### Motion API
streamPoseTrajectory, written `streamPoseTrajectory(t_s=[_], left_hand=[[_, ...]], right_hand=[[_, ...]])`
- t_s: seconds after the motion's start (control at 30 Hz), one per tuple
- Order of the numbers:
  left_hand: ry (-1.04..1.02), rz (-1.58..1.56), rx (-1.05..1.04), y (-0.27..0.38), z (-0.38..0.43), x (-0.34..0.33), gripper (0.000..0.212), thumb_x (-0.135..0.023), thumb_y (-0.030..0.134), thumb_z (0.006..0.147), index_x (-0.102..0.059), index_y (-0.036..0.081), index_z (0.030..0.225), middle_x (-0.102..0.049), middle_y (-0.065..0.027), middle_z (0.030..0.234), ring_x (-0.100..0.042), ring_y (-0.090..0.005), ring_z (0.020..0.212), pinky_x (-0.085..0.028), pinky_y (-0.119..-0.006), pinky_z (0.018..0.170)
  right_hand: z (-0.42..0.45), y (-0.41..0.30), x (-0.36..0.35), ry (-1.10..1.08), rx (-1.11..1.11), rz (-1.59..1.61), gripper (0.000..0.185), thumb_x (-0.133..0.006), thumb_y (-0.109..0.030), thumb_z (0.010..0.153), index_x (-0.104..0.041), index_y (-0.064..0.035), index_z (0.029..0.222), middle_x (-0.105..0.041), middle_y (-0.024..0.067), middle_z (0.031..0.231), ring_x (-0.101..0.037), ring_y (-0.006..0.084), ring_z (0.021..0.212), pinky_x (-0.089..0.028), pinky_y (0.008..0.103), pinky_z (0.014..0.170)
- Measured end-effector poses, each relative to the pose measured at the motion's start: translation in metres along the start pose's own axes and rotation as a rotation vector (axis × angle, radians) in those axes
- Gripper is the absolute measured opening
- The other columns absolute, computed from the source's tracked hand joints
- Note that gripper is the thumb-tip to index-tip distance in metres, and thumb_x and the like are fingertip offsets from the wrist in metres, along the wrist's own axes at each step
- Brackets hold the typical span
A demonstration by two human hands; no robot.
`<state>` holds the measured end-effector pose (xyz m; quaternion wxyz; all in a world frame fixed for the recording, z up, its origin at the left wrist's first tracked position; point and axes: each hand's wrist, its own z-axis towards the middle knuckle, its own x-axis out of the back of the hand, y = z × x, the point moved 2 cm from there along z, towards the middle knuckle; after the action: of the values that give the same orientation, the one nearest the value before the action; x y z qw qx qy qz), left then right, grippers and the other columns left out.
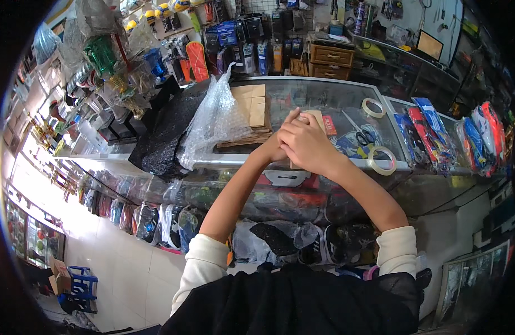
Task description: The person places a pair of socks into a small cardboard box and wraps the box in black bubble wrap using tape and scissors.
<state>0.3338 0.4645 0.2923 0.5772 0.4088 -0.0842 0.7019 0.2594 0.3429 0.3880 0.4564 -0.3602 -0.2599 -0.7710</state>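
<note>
Both hands meet above a small piece of brown cardboard [316, 116] on the glass display counter [349, 90]. My right hand [307, 144] lies across my left hand [278, 144], with its fingers bent over it. The left palm and whatever is under it are hidden. Left of the hands lie stacked brown paper or cardboard sheets [253, 104] and a sheet of clear bubble wrap [215, 121]. A small red packet [329, 125] touches the cardboard's right side. Farther right are black-handled scissors [362, 133] and two rolls of tape [373, 108], one near the front edge.
Black bubble wrap [165, 142] hangs over the counter's left front edge. Wrapped trophies [102, 56] stand at the left. Bagged sports goods [433, 134] lie at the right. Bagged shoes [148, 222] line the shelf below the counter. A blue plastic stool [83, 280] stands on the floor.
</note>
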Motion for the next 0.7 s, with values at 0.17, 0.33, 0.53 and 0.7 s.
streamPoseTrajectory(t_s=[0.17, 0.33, 0.53, 0.7], left_hand=[[0.077, -0.076, 0.112, 0.008, 0.002, 0.003, 0.052, -0.062, 0.030, 0.079, -0.052, 0.006, 0.124, -0.037, -0.0190, 0.138, -0.018, -0.0383, 0.135, -0.016, -0.048, 0.110], [0.025, -0.306, 0.188, 0.029, 0.011, 0.013, 0.061, -0.066, 0.034, 0.076, -0.049, 0.006, 0.127, -0.023, -0.0236, 0.144, -0.015, -0.0387, 0.136, -0.019, -0.044, 0.110], [-0.058, -0.133, 0.523, 0.041, 0.018, 0.015, 0.087, -0.069, 0.049, 0.072, -0.034, 0.005, 0.138, -0.008, -0.0238, 0.148, -0.016, -0.0388, 0.136, -0.023, -0.044, 0.108], [-0.042, -0.168, 0.538, 0.047, 0.020, 0.018, 0.087, -0.068, 0.051, 0.072, -0.035, 0.005, 0.137, -0.008, -0.0235, 0.148, -0.018, -0.0388, 0.135, -0.025, -0.043, 0.107]], right_hand=[[-0.005, -0.001, 0.004, 0.067, 0.056, -0.042, 0.010, -0.061, -0.012, 0.077, -0.056, -0.0049, 0.081, -0.058, 0.0061, 0.087, -0.056, 0.0223, 0.092, -0.032, 0.0427, 0.094], [-0.005, 0.005, 0.024, 0.019, -0.072, 0.251, 0.007, -0.059, -0.007, 0.078, -0.054, -0.0036, 0.082, -0.055, 0.0091, 0.086, -0.056, 0.0247, 0.089, -0.036, 0.0402, 0.091], [-0.003, 0.066, 0.045, 0.205, -0.395, 0.664, 0.010, -0.064, -0.010, 0.079, -0.060, -0.0016, 0.077, -0.054, 0.0052, 0.091, -0.053, 0.0147, 0.085, -0.041, 0.0298, 0.077], [-0.029, 0.092, -0.005, 0.041, -0.573, 0.703, 0.014, -0.069, -0.016, 0.078, -0.067, -0.0021, 0.078, -0.054, 0.0050, 0.094, -0.052, 0.0135, 0.089, -0.041, 0.0270, 0.079]])
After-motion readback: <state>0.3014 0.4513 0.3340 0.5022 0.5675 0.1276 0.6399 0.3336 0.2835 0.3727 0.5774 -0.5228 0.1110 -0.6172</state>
